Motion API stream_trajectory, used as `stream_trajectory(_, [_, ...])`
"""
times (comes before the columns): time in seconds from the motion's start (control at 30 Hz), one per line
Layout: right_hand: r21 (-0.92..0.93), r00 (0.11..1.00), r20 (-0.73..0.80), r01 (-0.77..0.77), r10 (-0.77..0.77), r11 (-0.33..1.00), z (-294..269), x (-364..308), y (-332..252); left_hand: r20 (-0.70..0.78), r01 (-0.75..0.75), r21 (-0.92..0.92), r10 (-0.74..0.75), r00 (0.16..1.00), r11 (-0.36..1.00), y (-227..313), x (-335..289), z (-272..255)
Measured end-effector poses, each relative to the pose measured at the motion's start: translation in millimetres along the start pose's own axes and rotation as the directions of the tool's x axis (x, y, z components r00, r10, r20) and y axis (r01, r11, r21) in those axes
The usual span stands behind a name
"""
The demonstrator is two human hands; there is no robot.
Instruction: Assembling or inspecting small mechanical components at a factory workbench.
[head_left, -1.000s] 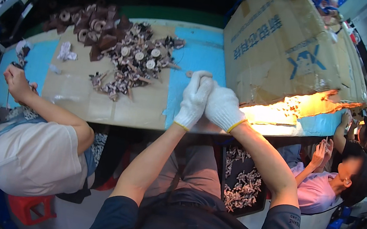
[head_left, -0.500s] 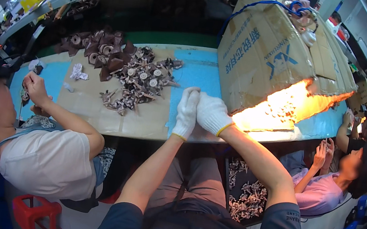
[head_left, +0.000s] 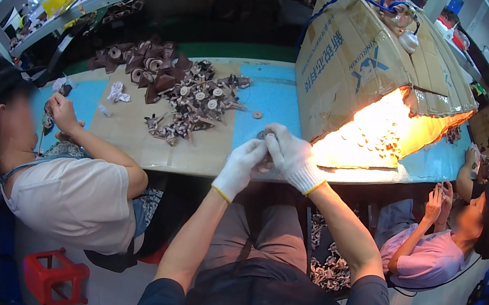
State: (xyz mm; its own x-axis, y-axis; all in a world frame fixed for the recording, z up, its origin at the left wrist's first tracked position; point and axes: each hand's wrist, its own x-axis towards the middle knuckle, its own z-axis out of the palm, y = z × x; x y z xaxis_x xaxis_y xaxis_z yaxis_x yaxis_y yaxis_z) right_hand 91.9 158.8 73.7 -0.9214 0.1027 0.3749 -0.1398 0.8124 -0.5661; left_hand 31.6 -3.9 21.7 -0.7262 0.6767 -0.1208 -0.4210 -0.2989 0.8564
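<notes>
Whereas your gloved hands were bunched together a moment ago, your left hand [head_left: 240,166] now sits lower, revealing a small dark piece [head_left: 262,135] clamped between its fingertips and your right hand [head_left: 289,153], near the table [head_left: 271,89] edge. A round disc [head_left: 257,114] lies uncovered beyond; handling of the held piece appears unfinished.

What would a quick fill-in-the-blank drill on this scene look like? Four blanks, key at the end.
1. The left hand and right hand both wear white ____.
2. Just beyond the hands, a small round disc lies on a ____ surface.
3. The large box on the right is made of ____.
4. The plastic stool on the floor is coloured ____.

Missing words: gloves; blue; cardboard; red.
</notes>
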Motion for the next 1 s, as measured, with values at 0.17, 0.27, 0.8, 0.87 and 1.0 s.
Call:
stream_trajectory(0.17, [0.505, 0.714, 0.407, -0.696, 0.57, 0.511, -16, -7, -7, 0.022, -0.3, 0.78, 0.455, 0.89, 0.55, 10, -23, 26])
stream_trajectory(0.27, [0.556, 0.747, 0.341, -0.65, 0.571, 0.518, -34, -37, -22, -0.043, -0.257, 0.724, 0.413, 0.91, 0.64, 36, -8, 30])
stream_trajectory(0.8, [-0.209, 0.403, 0.074, -0.888, 0.912, 0.409, -12, -360, 91, 0.35, -0.211, 0.887, 0.3, 0.888, -0.41, 25, 118, -37])
stream_trajectory(0.87, [-0.312, 0.409, 0.026, -0.864, 0.912, 0.396, -8, -407, 100, 0.289, -0.188, 0.915, 0.255, 0.923, -0.357, 16, 120, -46])
stream_trajectory(1.0, [-0.387, 0.333, -0.005, -0.87, 0.943, 0.305, 8, -453, 98, 0.166, -0.103, 0.977, 0.36, 0.918, -0.189, 5, 124, -51])
